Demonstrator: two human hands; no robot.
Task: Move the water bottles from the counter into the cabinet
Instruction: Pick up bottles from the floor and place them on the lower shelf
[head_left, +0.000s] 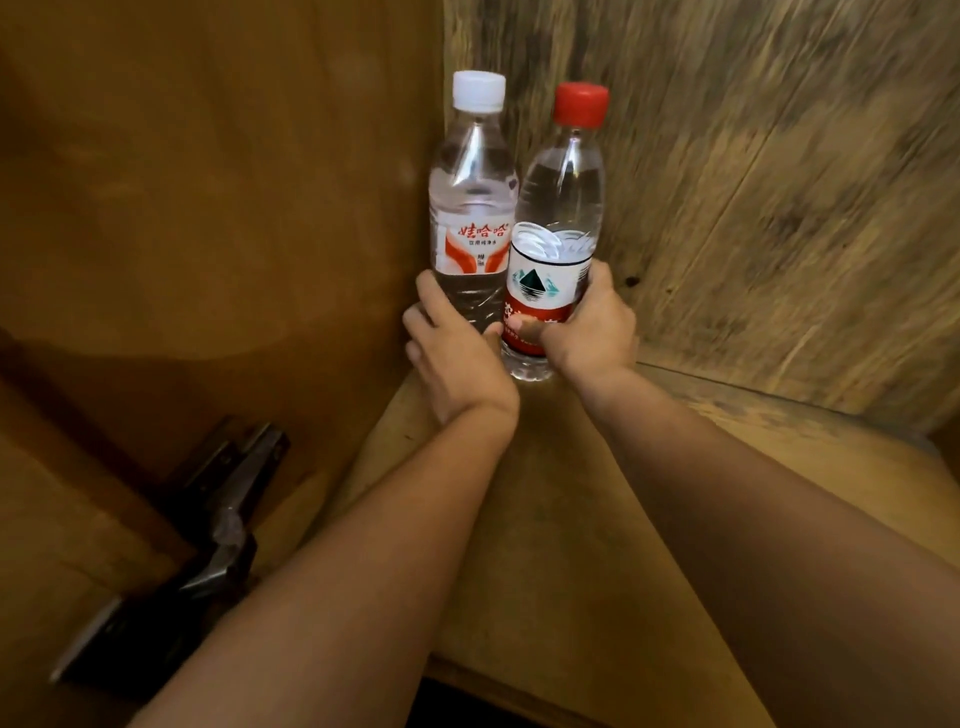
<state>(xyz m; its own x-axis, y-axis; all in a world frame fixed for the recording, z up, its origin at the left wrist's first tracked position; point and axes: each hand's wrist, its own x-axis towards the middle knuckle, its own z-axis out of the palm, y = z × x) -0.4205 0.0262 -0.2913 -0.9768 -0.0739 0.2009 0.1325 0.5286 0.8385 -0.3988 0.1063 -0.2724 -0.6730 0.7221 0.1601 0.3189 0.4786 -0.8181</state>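
Observation:
Two clear water bottles stand upright side by side inside the wooden cabinet, close to its back left corner. The white-capped bottle (470, 208) is on the left, and my left hand (457, 353) wraps its lower part. The red-capped bottle (558, 228), with a red and white label, is on the right, gripped low by my right hand (592, 322). The two bottles touch. My left hand hides the base of the white-capped bottle. The base of the red-capped one rests on the cabinet shelf (571, 519).
The cabinet's smooth brown left wall (208, 182) and its rough-grained wooden back panel (753, 182) meet just behind the bottles. A metal door hinge (223, 525) sits on the left wall near the front. The shelf's front edge (519, 680) runs below my forearms.

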